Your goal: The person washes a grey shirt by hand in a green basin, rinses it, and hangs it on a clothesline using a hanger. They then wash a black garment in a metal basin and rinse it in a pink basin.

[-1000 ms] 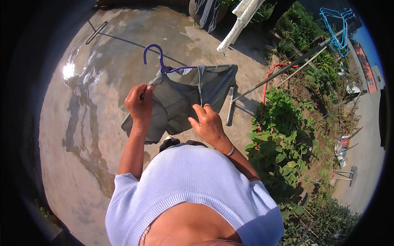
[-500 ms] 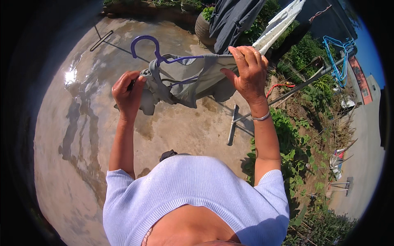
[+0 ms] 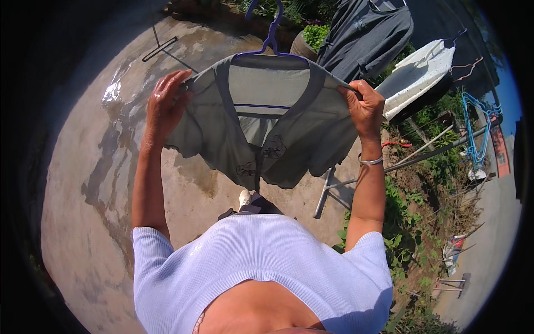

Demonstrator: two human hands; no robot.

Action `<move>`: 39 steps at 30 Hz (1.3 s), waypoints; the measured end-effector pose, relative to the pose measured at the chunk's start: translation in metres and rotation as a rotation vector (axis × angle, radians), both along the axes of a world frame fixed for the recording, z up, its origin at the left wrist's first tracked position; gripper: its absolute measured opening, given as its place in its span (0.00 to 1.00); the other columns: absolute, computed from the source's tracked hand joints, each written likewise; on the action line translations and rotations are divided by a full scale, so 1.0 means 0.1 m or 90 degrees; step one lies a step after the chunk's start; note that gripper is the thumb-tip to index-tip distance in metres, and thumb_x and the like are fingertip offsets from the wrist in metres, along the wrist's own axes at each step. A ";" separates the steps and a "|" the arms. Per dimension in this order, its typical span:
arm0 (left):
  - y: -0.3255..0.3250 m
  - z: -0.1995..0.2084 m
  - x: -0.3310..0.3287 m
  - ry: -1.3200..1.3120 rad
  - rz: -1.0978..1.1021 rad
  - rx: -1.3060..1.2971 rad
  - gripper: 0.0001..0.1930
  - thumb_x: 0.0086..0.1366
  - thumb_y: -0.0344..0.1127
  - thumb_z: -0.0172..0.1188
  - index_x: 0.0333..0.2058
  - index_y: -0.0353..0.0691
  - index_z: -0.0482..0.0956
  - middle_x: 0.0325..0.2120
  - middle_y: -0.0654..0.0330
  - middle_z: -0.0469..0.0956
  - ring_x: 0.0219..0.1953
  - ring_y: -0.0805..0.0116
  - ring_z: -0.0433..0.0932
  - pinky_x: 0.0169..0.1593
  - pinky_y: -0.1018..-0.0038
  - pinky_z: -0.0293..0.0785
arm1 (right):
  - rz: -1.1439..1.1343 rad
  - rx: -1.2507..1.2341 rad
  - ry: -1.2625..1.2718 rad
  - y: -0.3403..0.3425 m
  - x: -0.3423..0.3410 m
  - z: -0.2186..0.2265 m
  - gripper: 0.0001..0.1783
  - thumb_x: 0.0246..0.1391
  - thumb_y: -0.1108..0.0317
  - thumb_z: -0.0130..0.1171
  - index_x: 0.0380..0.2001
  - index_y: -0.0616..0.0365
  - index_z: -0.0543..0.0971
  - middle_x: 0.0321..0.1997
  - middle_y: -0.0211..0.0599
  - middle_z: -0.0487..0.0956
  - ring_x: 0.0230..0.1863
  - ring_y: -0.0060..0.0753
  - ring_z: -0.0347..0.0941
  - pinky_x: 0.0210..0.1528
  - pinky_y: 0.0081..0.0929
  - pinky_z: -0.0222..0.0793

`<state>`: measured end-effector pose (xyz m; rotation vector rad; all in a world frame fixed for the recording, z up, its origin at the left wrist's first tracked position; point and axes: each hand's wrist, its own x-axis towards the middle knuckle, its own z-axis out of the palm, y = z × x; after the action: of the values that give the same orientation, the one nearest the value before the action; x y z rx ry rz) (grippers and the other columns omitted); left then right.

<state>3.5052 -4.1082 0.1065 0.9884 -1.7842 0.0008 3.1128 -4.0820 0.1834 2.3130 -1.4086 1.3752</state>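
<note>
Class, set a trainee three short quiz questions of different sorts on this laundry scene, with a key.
1. True or false: both hands grip the grey-green top at its shoulders.
2. What colour is the hanger inside it? A red, B purple, C white.
3. Fill in: the concrete ground shows ___ patches.

Key: 1 true, left hand and right hand. 2 B. 3 wet.

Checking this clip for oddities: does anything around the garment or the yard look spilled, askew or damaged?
Nothing looks damaged. The grey-green top sits on a purple hanger, held out at both shoulders by the left hand and right hand. The concrete floor shows dark wet streaks and a shiny puddle.
</note>
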 end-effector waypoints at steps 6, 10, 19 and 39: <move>-0.37 0.08 -0.38 -0.062 0.022 -0.047 0.12 0.54 0.28 0.63 0.38 0.38 0.76 0.29 0.55 0.76 0.30 0.59 0.76 0.34 0.69 0.72 | 0.059 0.111 -0.021 -0.29 -0.06 0.03 0.12 0.50 0.67 0.65 0.23 0.63 0.73 0.16 0.30 0.69 0.18 0.17 0.60 0.21 0.20 0.59; -1.05 0.19 -0.47 -0.001 -0.065 -0.066 0.08 0.53 0.28 0.64 0.32 0.36 0.76 0.23 0.55 0.74 0.24 0.59 0.74 0.29 0.71 0.71 | 0.079 0.041 0.007 -0.54 -0.21 0.13 0.12 0.53 0.69 0.62 0.23 0.63 0.71 0.18 0.33 0.70 0.18 0.22 0.62 0.23 0.21 0.60; -2.15 0.55 -0.74 -0.094 -0.232 -0.046 0.06 0.51 0.26 0.63 0.28 0.36 0.74 0.19 0.56 0.71 0.21 0.60 0.72 0.27 0.71 0.68 | -0.148 0.003 0.027 -1.26 -0.43 0.19 0.13 0.53 0.69 0.61 0.20 0.61 0.70 0.16 0.36 0.69 0.16 0.30 0.64 0.19 0.24 0.59; -4.67 0.66 -1.36 0.006 -0.436 0.023 0.10 0.58 0.36 0.62 0.28 0.35 0.76 0.19 0.56 0.72 0.22 0.64 0.70 0.29 0.73 0.67 | -0.266 0.047 0.125 -2.27 0.30 0.51 0.20 0.38 0.70 0.71 0.35 0.64 0.76 0.31 0.46 0.79 0.32 0.47 0.78 0.34 0.28 0.72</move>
<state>3.3692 -4.5748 0.1728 0.3587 -2.0370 -0.4624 3.1431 -4.3090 0.2345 1.9692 -1.7688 0.9640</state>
